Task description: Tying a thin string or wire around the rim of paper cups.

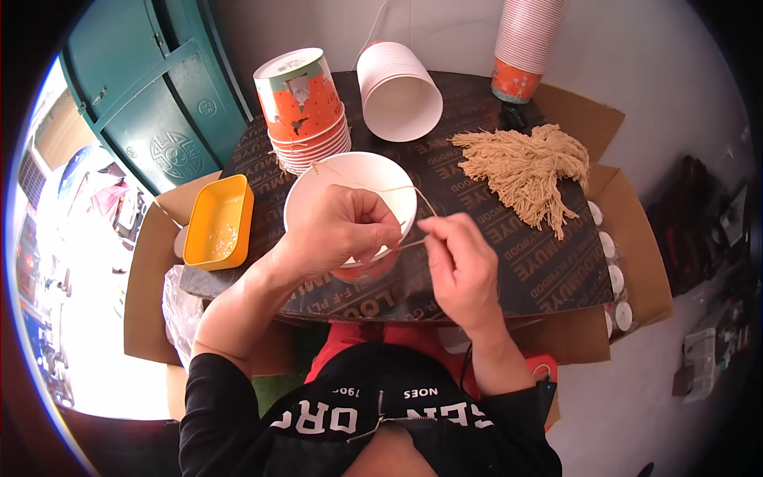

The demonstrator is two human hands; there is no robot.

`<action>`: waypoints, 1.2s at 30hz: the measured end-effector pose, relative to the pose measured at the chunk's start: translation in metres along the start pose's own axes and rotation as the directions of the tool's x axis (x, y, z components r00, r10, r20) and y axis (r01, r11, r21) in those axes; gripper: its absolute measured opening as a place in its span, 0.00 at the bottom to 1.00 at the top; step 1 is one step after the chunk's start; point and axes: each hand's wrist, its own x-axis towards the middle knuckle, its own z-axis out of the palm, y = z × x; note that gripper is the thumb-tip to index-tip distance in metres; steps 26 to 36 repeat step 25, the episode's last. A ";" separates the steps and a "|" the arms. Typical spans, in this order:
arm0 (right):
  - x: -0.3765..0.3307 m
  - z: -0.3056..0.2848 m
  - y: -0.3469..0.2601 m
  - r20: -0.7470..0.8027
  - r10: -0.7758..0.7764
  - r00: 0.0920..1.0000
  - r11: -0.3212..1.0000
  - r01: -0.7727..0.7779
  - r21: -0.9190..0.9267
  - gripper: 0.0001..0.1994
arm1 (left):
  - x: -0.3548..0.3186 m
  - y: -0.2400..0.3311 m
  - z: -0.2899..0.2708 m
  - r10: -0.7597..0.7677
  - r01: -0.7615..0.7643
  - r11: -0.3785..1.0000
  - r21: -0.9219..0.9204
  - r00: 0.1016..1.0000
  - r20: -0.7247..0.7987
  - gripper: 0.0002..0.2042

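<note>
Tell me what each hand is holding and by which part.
The left hand grips the white paper cup at its near rim. The right hand pinches the end of a thin tan string that runs across the cup's mouth.

Open brown cardboard box under the dark board, white round lids at its right side

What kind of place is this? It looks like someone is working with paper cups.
Probably a small makeshift workshop for hand assembly. A dark board laid over cardboard boxes serves as the table, with stacks of paper cups, a bundle of tan strings and an orange tray.
</note>
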 end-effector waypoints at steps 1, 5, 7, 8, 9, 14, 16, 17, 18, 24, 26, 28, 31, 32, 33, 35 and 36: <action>0.008 -0.003 0.000 0.004 -0.037 0.999 0.999 0.037 -0.001 0.10 | 0.000 -0.001 0.000 0.006 -0.006 1.000 -0.016 1.000 0.008 0.05; 0.036 -0.004 0.004 0.060 -0.177 0.982 0.984 0.174 0.049 0.11 | 0.001 0.001 0.005 0.003 -0.003 0.999 -0.055 1.000 -0.007 0.05; 0.046 0.000 0.002 0.137 -0.249 0.959 0.964 0.233 0.125 0.11 | 0.004 0.000 0.003 -0.040 0.041 0.999 -0.010 0.997 0.058 0.04; 0.052 0.002 0.004 0.135 -0.250 0.959 0.965 0.234 0.122 0.11 | 0.005 -0.001 0.002 -0.038 0.039 0.999 -0.009 0.997 0.061 0.04; 0.058 0.004 0.006 0.177 -0.306 0.935 0.949 0.285 0.133 0.12 | 0.007 -0.002 0.002 -0.003 0.002 1.000 0.016 0.998 0.066 0.04; 0.055 0.001 0.013 0.127 -0.152 0.980 0.988 0.149 0.034 0.10 | 0.008 -0.002 -0.002 -0.055 0.058 0.997 -0.054 0.997 0.063 0.04; 0.047 -0.005 0.015 0.152 -0.145 0.978 0.989 0.143 0.022 0.09 | 0.006 0.002 -0.001 -0.059 0.065 0.992 -0.107 0.996 0.061 0.04; 0.043 -0.006 0.015 0.176 -0.138 0.975 0.990 0.138 0.012 0.07 | 0.006 0.002 -0.002 -0.059 0.066 0.992 -0.109 0.996 0.061 0.04; 0.040 -0.006 0.014 0.193 -0.134 0.972 0.991 0.136 -0.001 0.06 | 0.006 0.002 -0.002 -0.058 0.064 0.992 -0.106 0.996 0.063 0.04; 0.032 -0.003 0.012 0.247 -0.103 0.963 0.995 0.101 0.022 0.07 | 0.006 0.000 -0.004 -0.042 0.050 0.994 -0.092 0.996 0.085 0.04; 0.032 -0.002 0.014 0.267 -0.110 0.957 0.994 0.106 0.030 0.07 | 0.006 -0.001 -0.005 -0.035 0.043 0.995 -0.086 0.995 0.089 0.04; 0.032 -0.002 0.014 0.267 -0.110 0.957 0.994 0.106 0.030 0.07 | 0.006 -0.001 -0.005 -0.035 0.043 0.995 -0.086 0.995 0.089 0.04; 0.032 -0.002 0.014 0.267 -0.110 0.957 0.994 0.106 0.030 0.07 | 0.006 -0.001 -0.005 -0.035 0.043 0.995 -0.086 0.995 0.089 0.04; 0.032 -0.002 0.014 0.267 -0.110 0.957 0.994 0.106 0.030 0.07 | 0.006 -0.001 -0.005 -0.035 0.043 0.995 -0.086 0.995 0.089 0.04; 0.032 -0.002 0.014 0.267 -0.110 0.957 0.994 0.106 0.030 0.07 | 0.006 -0.001 -0.005 -0.035 0.043 0.995 -0.086 0.995 0.089 0.04; 0.032 -0.002 0.014 0.267 -0.110 0.957 0.994 0.106 0.030 0.07 | 0.006 -0.001 -0.005 -0.035 0.043 0.995 -0.086 0.995 0.089 0.04; 0.032 -0.002 0.014 0.267 -0.110 0.957 0.994 0.106 0.030 0.07 | 0.006 -0.001 -0.005 -0.035 0.043 0.995 -0.086 0.995 0.089 0.04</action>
